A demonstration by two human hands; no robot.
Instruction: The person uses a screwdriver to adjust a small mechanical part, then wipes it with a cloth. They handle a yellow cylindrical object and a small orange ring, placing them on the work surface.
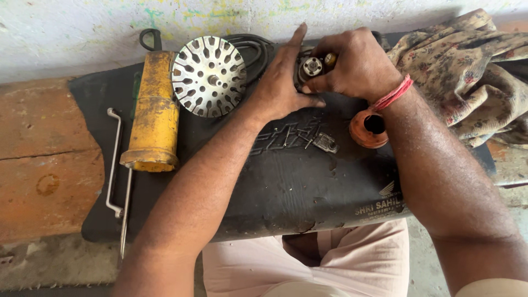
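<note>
Two hands on small motor part at far edge of black rubber mat: left hand bracing, fingers extended; right hand closed around it. Judged mid-fitting; next needs steady grip. Orange cap nearby.

A white wall with faint paint marks runs behind the fingers. Left of them lies cracked reddish stone.

Repair workshop: grease gun, slotted metal disc.
</note>
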